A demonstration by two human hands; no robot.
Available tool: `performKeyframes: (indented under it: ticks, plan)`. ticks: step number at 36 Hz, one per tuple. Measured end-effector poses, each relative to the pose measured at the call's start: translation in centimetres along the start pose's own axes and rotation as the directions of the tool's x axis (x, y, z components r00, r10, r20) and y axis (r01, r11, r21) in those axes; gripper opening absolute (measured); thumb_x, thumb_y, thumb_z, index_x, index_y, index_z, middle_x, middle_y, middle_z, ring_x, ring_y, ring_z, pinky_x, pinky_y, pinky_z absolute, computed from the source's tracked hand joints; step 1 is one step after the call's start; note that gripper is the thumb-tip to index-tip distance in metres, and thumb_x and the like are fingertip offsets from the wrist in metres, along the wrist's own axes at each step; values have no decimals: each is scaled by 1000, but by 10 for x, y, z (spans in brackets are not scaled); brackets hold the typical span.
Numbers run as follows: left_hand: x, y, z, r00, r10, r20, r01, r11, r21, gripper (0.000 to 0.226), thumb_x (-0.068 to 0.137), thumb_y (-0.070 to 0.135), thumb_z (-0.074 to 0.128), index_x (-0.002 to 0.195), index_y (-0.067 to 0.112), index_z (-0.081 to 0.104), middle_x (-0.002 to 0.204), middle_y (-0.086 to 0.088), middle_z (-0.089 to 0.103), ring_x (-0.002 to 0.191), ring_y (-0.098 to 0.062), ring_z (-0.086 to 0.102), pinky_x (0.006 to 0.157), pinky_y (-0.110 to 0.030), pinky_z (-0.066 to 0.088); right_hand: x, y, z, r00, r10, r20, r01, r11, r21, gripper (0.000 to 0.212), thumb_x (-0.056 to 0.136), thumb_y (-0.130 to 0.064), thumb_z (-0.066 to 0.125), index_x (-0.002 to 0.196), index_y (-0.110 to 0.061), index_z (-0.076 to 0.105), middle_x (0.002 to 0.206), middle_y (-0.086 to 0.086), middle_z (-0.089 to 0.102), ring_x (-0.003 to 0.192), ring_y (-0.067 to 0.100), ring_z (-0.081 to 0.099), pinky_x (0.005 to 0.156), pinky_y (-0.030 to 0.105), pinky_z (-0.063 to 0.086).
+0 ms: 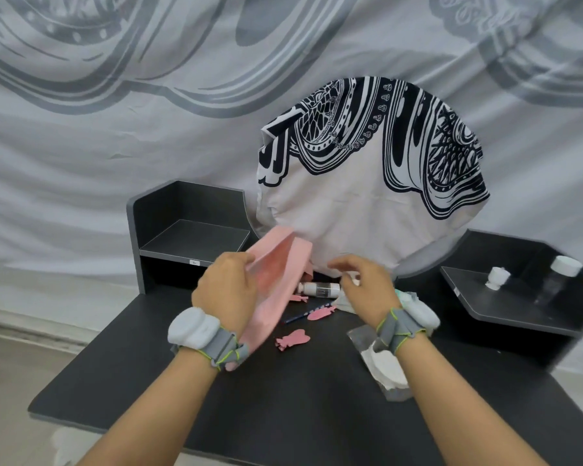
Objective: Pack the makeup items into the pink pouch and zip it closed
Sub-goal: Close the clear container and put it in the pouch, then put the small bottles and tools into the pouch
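Note:
My left hand (228,290) grips the near edge of the pink pouch (276,274), which is lifted off the dark table (283,391) with its mouth gaping to the right. My right hand (364,285) hovers to the right of the pouch with fingers loosely curled; whether it holds anything small I cannot tell. A white bottle (320,289) lies on its side between the hands. A blue pencil (298,317) and flat pink feather-shaped pieces (292,338) lie below the pouch. A clear packet with white contents (384,364) lies under my right wrist.
A round mirror covered with black-and-white cloth (367,176) stands behind the hands. A dark shelf unit (189,237) is at the back left. On the right shelf (505,304) stand a small white cap (497,277) and a clear jar with a white lid (564,269).

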State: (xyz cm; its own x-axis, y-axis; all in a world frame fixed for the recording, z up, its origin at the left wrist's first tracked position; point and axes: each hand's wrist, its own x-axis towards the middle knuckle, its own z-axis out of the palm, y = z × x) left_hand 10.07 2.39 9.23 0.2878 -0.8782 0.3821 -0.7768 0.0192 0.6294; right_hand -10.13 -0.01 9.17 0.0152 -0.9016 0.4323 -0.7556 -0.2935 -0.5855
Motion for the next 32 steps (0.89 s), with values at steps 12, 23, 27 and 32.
performKeyframes:
  ticks: [12, 23, 27, 32]
  plan:
    - [4, 30, -6, 986, 162, 38, -165, 980, 113, 36, 93, 31, 44, 122, 23, 62, 139, -3, 49, 121, -34, 46, 97, -41, 41, -36, 74, -25, 843, 501, 196, -309, 749, -586, 72, 69, -49, 74, 127, -20, 44, 130, 8, 46, 120, 28, 44, 100, 37, 42]
    - [-2, 30, 10, 987, 76, 143, -88, 993, 84, 46, 89, 1, 43, 134, 14, 47, 122, -15, 61, 111, -35, 58, 92, -44, 49, -59, 91, -33, 744, 629, 227, -500, 748, -436, 90, 65, -51, 78, 132, -12, 32, 133, 12, 51, 118, 28, 55, 97, 35, 48]
    - [2, 30, 11, 984, 149, 93, -154, 987, 52, 50, 87, -1, 48, 135, 14, 49, 128, -12, 59, 117, -31, 56, 98, -40, 46, -59, 88, -37, 742, 632, 223, -501, 744, -442, 77, 67, -42, 80, 124, -11, 40, 127, 11, 55, 114, 26, 57, 95, 35, 49]
    - [31, 13, -3, 963, 249, -102, -240, 966, 99, 37, 84, 7, 57, 119, 18, 64, 120, -7, 65, 113, -36, 53, 92, -41, 43, -57, 84, -47, 781, 598, 182, -479, 759, -441, 51, 75, -29, 75, 118, -9, 55, 123, 9, 59, 112, 23, 58, 91, 25, 45]
